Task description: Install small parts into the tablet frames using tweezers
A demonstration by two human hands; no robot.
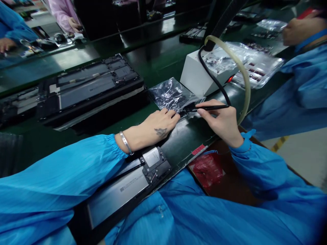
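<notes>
My left hand lies palm down on the dark green work surface, fingers stretched flat and together, their tips pressing the near edge of a clear plastic bag that holds small dark parts; it grips nothing, it only pins the bag down. A metal bracelet sits on that wrist, just above the blue sleeve cuff. My right hand is curled closed around a thin black pen-shaped tool, pinched between thumb and forefinger, the tool lying nearly level with its tip pointing left to the bag's near right corner, close to my left fingertips. A black cable and a pale translucent hose run from the tool's rear end up toward a white box standing just behind the bag. Whether the tool tip touches a part inside the bag I cannot tell. Beneath my left forearm lies an opened device with a grey flat panel and a small black board exposed, at the near edge of the surface. Further back on the left sits a second opened device on a dark tray. To the right of the white box lie more clear bags of small parts. A red bag rests near my right elbow. Another person's hand shows at the upper right, well apart from mine.
</notes>
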